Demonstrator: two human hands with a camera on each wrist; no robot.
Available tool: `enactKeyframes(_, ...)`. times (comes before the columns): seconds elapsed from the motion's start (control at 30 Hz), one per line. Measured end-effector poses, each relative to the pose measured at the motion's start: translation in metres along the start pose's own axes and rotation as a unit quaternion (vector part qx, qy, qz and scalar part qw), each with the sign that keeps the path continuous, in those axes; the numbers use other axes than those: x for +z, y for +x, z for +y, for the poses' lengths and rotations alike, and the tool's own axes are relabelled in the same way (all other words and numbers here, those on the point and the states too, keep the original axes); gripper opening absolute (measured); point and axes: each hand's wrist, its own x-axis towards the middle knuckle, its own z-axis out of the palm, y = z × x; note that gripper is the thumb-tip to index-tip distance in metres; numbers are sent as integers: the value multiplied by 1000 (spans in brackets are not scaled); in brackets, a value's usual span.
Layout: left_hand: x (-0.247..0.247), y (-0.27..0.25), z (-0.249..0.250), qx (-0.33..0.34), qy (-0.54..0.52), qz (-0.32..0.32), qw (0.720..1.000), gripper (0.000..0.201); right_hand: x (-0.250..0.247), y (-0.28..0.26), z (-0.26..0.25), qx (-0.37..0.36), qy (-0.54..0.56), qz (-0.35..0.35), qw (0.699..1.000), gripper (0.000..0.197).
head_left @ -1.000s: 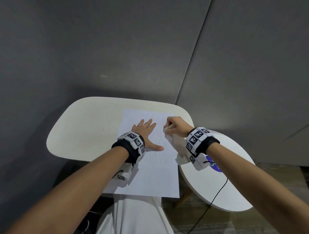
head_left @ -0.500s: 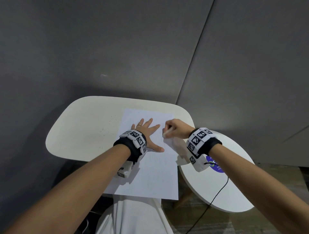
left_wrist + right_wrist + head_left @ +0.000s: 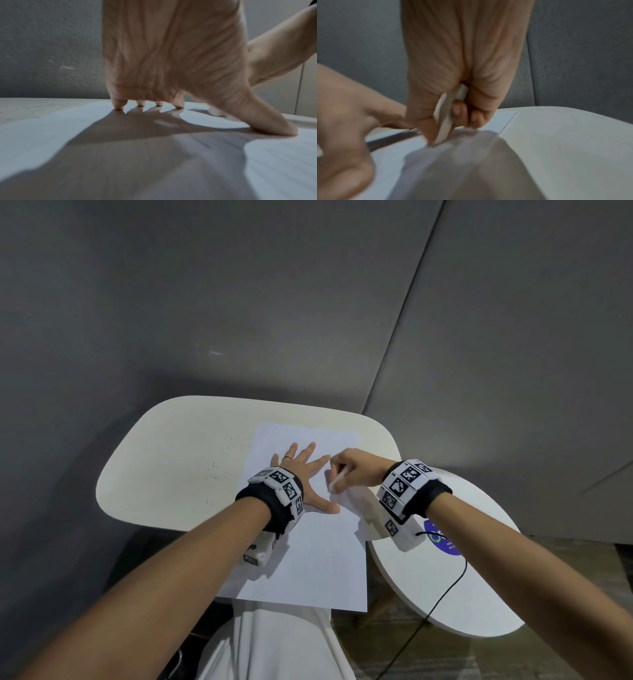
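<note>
A white sheet of paper [image 3: 318, 556] lies on the cream table [image 3: 178, 460], its near edge hanging over the table's front. My left hand [image 3: 305, 474] lies flat on the sheet with fingers spread, and its fingertips [image 3: 118, 106] and thumb press the paper [image 3: 257, 162]. My right hand [image 3: 352, 470] is curled around a white eraser [image 3: 337, 482], just right of the left thumb. In the right wrist view the thumb and fingers pinch the eraser [image 3: 447, 119], and its lower end touches the paper [image 3: 399, 162].
A lower round white table [image 3: 455, 594] stands at the right, with a blue sticker [image 3: 442, 542] and a black cable [image 3: 438, 601] running over it. Grey wall panels rise behind both tables. Small dark specks [image 3: 222, 460] dot the cream table left of the paper.
My right hand with the eraser has slid left and nearer across the paper, closer to the left thumb. The left hand stays pressed flat on the sheet.
</note>
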Motion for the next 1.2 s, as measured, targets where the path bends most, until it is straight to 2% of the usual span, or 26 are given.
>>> enactKeyframes(0.07, 1, 2, -1, 0, -2, 4, 1000, 122, -1, 7, 2, -11, 8, 78, 997, 12)
enactKeyframes(0.1, 2, 2, -2, 0, -4, 3, 1000, 122, -1, 8, 1, -9, 7, 86, 996, 10)
enactKeyframes(0.13, 1, 1, -2, -1, -4, 2, 1000, 123, -1, 7, 0, -8, 0, 69, 998, 13)
enactKeyframes(0.2, 2, 2, -1, 0, -3, 4, 1000, 121, 0, 3, -4, -8, -20, -14, 1000, 23)
enactKeyframes(0.23, 1, 2, -1, 0, -6, 7, 1000, 121, -2, 3, -6, -2, -15, -25, 1000, 25)
enactKeyframes(0.27, 2, 2, 0, 0, -8, 10, 1000, 121, -3, 4, -4, -2, -7, -13, 1000, 24)
enactKeyframes(0.37, 2, 1, -1, -1, -8, 12, 1000, 122, -3, 12, 0, 6, 18, 96, 995, 16)
enactKeyframes(0.4, 2, 1, -2, -1, -10, 10, 1000, 121, -3, 12, -1, 7, 12, 89, 996, 15)
enactKeyframes(0.47, 2, 0, -2, 0, -12, 11, 1000, 121, 0, 12, -3, 1, -11, -1, 1000, 14)
enactKeyframes(0.5, 2, 0, -2, 0, -14, 11, 1000, 121, -1, 12, -5, 7, -15, -17, 1000, 14)
enactKeyframes(0.53, 2, 0, -1, -1, -14, 9, 1000, 122, -2, 13, -4, 13, -14, -6, 1000, 15)
enactKeyframes(0.63, 1, 0, 0, -11, -8, 2, 1000, 123, -3, 20, -1, 29, -4, 123, 992, 28)
enactKeyframes(0.67, 1, 0, 1, -11, -9, 1, 1000, 123, -3, 19, -1, 30, -4, 119, 992, 29)
enactKeyframes(0.73, 1, 0, 0, -11, -9, 4, 1000, 123, -1, 16, -2, 27, -3, 35, 999, 20)
enactKeyframes(0.77, 1, 0, 0, -12, -9, 4, 1000, 123, -2, 14, -3, 33, 2, 22, 999, 19)
enactKeyframes(0.8, 1, 0, 1, -13, -8, 2, 1000, 122, -3, 14, 0, 38, 8, 37, 999, 21)
enactKeyframes(0.87, -1, 0, 1, -16, -4, 1, 1000, 122, -4, 17, 4, 38, 11, 134, 990, 29)
enactKeyframes(0.9, -1, -1, 1, -16, -5, -1, 1000, 122, -4, 17, 4, 39, 11, 147, 988, 30)
enactKeyframes(0.93, -1, -1, 2, -15, -8, -2, 1000, 122, -4, 16, 3, 37, 3, 124, 992, 29)
enactKeyframes(1.0, 0, -2, 1, -13, -8, 4, 1000, 122, -3, 14, 3, 35, -21, 21, 999, 21)
enactKeyframes(1.03, 1, -2, 0, -12, -8, 4, 1000, 121, -3, 12, 3, 39, -20, 7, 999, 18)
enactKeyframes(1.07, 1, -1, 1, -11, -8, 5, 1000, 121, -5, 12, 5, 40, -14, 23, 999, 17)
enactKeyframes(1.13, 1, -1, 0, -12, -6, 8, 1000, 121, -5, 14, 8, 23, -4, 126, 992, 25)
enactKeyframes(1.17, 1, -1, 0, -12, -8, 6, 1000, 121, -3, 13, 9, 20, 3, 143, 990, 28)
enactKeyframes(1.2, 2, -1, 0, -12, -11, 6, 1000, 122, -2, 11, 9, 18, 3, 124, 992, 27)
